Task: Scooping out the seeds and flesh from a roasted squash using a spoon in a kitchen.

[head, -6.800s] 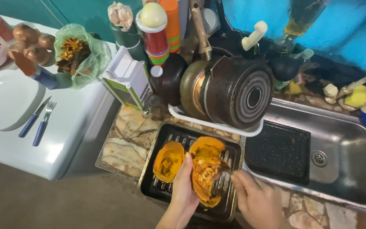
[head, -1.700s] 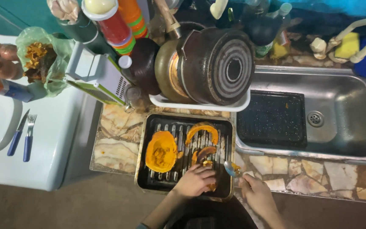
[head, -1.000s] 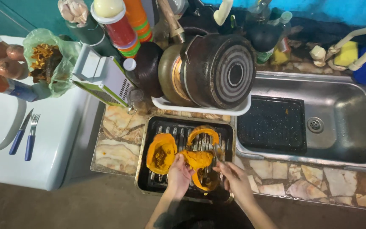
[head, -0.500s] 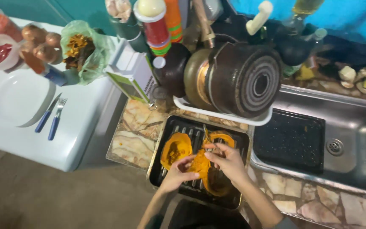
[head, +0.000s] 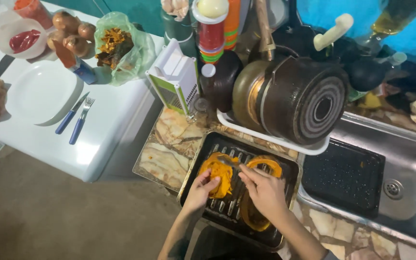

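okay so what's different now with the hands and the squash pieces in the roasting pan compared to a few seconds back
The left hand has moved up the roasting pan and now grips the left squash piece, lifted off the rack. The right hand has come up from the pan's near edge and works a utensil into it. The other squash pieces, pots and sink stay put.

Both forearms bare from wrist to the frame edge; no sleeves in view. Left hand (head: 199, 192) and right hand (head: 265, 191): no gloves, rings, watch or bands visible. Dark clothing shows at bottom edge, between the arms.
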